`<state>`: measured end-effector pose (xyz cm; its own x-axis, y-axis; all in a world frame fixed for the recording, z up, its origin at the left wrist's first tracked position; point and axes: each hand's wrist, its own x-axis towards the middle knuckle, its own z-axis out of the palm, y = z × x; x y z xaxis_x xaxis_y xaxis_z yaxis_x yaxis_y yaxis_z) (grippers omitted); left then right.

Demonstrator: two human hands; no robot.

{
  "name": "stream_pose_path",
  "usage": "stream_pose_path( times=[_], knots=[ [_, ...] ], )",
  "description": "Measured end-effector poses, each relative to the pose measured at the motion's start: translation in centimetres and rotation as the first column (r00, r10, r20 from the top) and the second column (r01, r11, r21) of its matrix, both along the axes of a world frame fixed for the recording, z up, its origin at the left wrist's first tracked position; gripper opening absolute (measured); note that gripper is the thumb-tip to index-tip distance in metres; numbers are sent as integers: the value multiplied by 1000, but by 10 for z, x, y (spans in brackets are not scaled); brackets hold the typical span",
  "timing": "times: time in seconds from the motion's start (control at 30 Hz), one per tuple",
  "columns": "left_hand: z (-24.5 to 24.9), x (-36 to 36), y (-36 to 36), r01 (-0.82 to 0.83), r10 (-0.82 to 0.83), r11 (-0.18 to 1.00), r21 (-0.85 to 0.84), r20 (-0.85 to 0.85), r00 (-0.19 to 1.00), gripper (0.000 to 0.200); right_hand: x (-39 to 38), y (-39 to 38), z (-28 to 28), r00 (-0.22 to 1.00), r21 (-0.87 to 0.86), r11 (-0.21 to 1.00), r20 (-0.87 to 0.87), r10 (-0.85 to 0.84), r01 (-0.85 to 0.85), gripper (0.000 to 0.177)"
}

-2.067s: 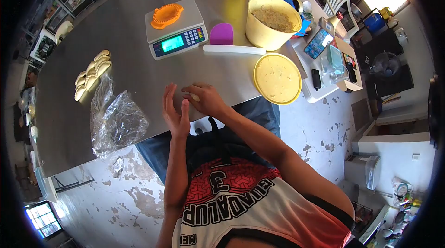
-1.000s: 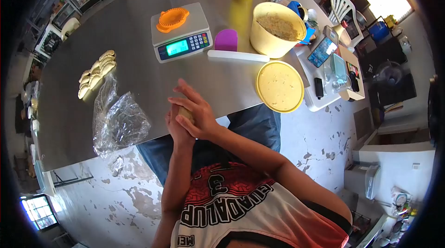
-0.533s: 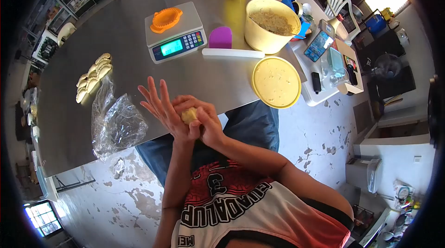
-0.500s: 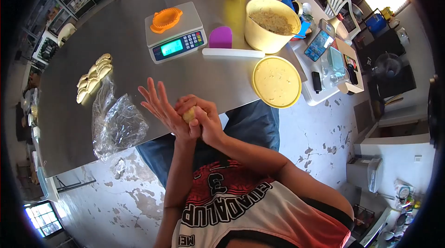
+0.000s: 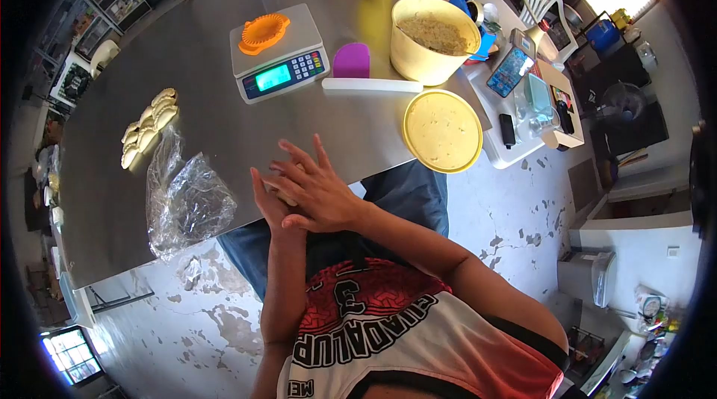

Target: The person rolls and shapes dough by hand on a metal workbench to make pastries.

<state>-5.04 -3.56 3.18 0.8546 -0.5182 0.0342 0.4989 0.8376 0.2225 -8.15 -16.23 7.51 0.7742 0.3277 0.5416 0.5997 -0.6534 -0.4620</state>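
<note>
My two hands meet just above the table's near edge. My left hand is underneath, its palm turned up with a small pale piece of dough on it. Across it lies my right hand, open, palm down, its fingers stretched and spread. The dough sits between the palms and is mostly hidden. To the left, a crumpled clear plastic bag lies on the steel table. Beyond the bag are several folded, crimped pastries.
A kitchen scale carries an orange dumpling mould. Beside it are a purple scraper and white rolling pin. A yellow tub of filling stands by its lid, which overhangs the edge. A phone is at right.
My right hand has gone from curled fingers around the dough to stretched flat over my left palm. My left hand has turned palm up and lowered slightly.
</note>
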Motion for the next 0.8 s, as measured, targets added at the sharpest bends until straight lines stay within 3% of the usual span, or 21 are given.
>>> stream_pose_path(
  times=[0.07,0.1,0.2,0.3,0.37,0.4,0.43,0.47,0.5,0.53,0.57,0.6,0.63,0.67,0.7,0.77,0.8],
  knots=[
    [-21,1,-2,-223,254,877,427,-18,967,51,0,6,-6,999,-81,995,-8,-53,52,84],
    [-22,1,-1,-219,250,876,429,-18,968,51,0,7,-8,998,-78,995,-9,-57,56,84],
    [-25,3,-1,-507,247,468,723,444,861,46,1,6,-10,995,-135,991,-99,-17,3,95],
    [-27,1,1,-768,-12,-48,639,768,640,41,5,11,-13,984,12,997,-159,76,-75,92],
    [-28,-1,5,-858,-279,-341,384,830,482,37,10,14,-15,953,346,917,-152,263,-198,76],
    [-24,-2,8,-858,-279,-342,383,830,483,37,10,14,-15,952,347,916,-151,265,-200,76],
    [-20,-2,11,-666,112,-2,746,662,741,36,11,14,-13,912,624,765,-207,355,-156,77],
    [-16,-3,13,-386,333,448,806,249,909,35,12,14,-12,860,836,545,-229,456,-66,78],
    [-15,-5,14,-385,334,448,807,249,909,35,17,15,-15,859,836,544,-229,457,-66,78],
    [-14,-8,15,-461,168,297,837,429,887,43,24,17,-22,791,951,274,-276,546,142,71],
    [-13,-11,15,-552,-29,152,820,562,827,50,28,19,-27,715,931,-5,-276,642,365,64],
    [1,-12,7,-552,-27,148,820,562,827,50,26,19,-30,713,931,-6,-275,645,365,64],
    [23,-11,-7,-814,-59,-18,581,812,581,61,21,18,-31,607,906,18,-299,737,424,63],
    [36,-9,-16,-955,-145,-160,249,951,272,73,16,18,-32,489,875,51,-316,813,481,63],
    [37,-6,-16,-955,-142,-157,252,951,274,73,12,22,-30,490,874,53,-320,811,483,63],
    [36,0,-13,-901,-185,-351,256,924,334,91,8,33,-27,732,907,151,-408,545,393,48],
    [35,1,-14,-900,-182,-352,258,924,337,91,6,31,-21,730,906,154,-411,546,395,48]
  ],
)
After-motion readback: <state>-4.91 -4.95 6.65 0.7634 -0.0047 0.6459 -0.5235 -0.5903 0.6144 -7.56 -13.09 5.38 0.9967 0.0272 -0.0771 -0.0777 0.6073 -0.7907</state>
